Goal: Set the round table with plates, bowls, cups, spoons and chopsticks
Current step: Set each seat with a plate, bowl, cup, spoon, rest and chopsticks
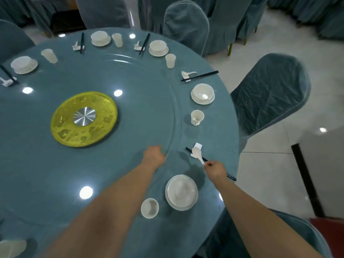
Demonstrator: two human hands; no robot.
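Our right hand [216, 169] pinches handle tip of white spoon [197, 154]; bowl end lies on small white rest [197, 147], beside black chopsticks [230, 176]. Our left hand [153, 154] curled loosely, holding nothing, at edge of glass turntable [173, 112]. Nearer on blue table [219, 138]: glossy white plate with bowl [181, 191], cup [149, 208] left of it.

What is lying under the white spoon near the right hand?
The spoon lies on a white rest beside black chopsticks. The right hand holds its handle and covers the chopsticks' middle.
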